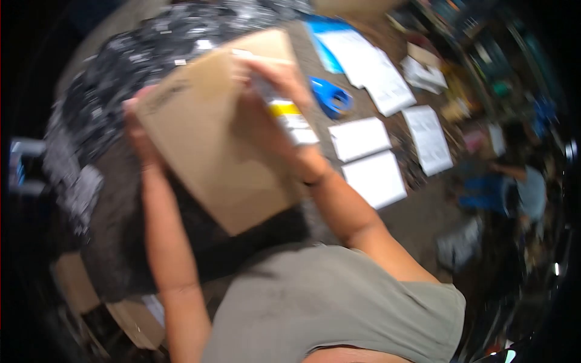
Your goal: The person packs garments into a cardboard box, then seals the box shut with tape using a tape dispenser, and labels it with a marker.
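Observation:
A brown cardboard box (212,139), with dark printing near its left edge, is tilted above the dark work surface. My left hand (142,130) grips the box's left edge, its fingers partly hidden behind it. Over the box's upper right part, my right hand (275,91) is wrapped round a slim grey object with a yellow and white label (290,121). Motion blurs that object, and I cannot make out what it is.
Crumpled black plastic (115,78) lies at the upper left. White papers (363,139) and a blue tape roll (331,98) are to the right. A person (520,193) is at the far right. Cardboard pieces (136,320) lie at the lower left.

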Motion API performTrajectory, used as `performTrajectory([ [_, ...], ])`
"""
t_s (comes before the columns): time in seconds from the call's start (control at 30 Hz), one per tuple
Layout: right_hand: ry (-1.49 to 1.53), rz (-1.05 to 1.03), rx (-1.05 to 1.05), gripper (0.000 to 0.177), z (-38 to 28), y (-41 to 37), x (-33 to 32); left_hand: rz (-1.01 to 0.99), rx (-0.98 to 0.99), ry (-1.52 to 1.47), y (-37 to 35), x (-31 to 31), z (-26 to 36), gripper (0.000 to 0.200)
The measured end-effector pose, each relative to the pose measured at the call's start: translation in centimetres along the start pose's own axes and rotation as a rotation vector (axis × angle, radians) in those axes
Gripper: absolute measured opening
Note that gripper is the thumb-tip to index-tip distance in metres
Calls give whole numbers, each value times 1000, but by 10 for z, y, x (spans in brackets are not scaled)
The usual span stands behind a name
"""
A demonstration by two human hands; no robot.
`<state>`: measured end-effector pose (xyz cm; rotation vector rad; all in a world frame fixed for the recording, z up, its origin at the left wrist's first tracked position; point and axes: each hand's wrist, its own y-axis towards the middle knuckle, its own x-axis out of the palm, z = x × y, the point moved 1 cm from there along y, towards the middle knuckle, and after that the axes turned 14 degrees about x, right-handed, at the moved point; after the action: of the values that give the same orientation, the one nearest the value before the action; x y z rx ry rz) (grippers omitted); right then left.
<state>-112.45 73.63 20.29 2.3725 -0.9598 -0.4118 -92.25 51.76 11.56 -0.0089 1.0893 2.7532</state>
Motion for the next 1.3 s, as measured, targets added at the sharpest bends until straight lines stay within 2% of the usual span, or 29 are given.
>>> performTrajectory([
  [0.03, 11, 47, -25, 29, 2, 2, -2, 66, -315, -373, 2, 25, 52, 44],
  [0.07, -47, 53, -68, 27, 9, 3, -7, 121, -334, -412, 1, 34, 62, 50],
  [0.13, 76, 15, 116, 24, 12, 1, -16, 83, -244, -331, -2, 35, 52, 50],
  [0.2, 123, 4, 183, 28, 16, -4, -14, 125, -250, -328, -4, 40, 68, 49],
  [0.27, 215, 27, 160, 29, 6, -4, -5, 128, -228, -327, -5, 35, 72, 47],
  [0.33, 152, -69, 46, 31, 6, 1, -3, 116, -203, -351, -7, 36, 67, 46],
  [0.5, 237, -101, 61, 29, 4, 12, 2, 99, -152, -238, -12, 33, 71, 44],
  [0.6, 241, -106, 23, 27, 4, 16, 4, 85, -142, -227, -11, 32, 81, 43],
  [0.67, 210, -186, -55, 26, 1, 19, 4, 84, -154, -265, -14, 32, 74, 43],
  [0.73, 186, -189, -63, 24, 1, 21, 5, 123, -135, -295, -16, 33, 67, 43],
  [0.8, 155, -170, -24, 23, 3, 20, 8, 101, -136, -248, -18, 32, 66, 51],
  [0.83, 295, -165, 51, 21, 1, 19, 12, 101, -124, -241, -18, 32, 67, 50],
  [0.87, 293, -165, 50, 21, 2, 18, 11, 102, -112, -234, -18, 32, 69, 50],
  [0.97, 178, -198, 47, 19, 6, 18, 7, 99, -139, -245, -18, 31, 75, 47],
  [1.03, -43, -221, -34, 21, 3, 18, 4, 108, -141, -276, -19, 32, 75, 44],
  [1.3, -127, -191, -98, 23, 1, 19, 7, 102, -122, -279, -18, 31, 75, 45],
])
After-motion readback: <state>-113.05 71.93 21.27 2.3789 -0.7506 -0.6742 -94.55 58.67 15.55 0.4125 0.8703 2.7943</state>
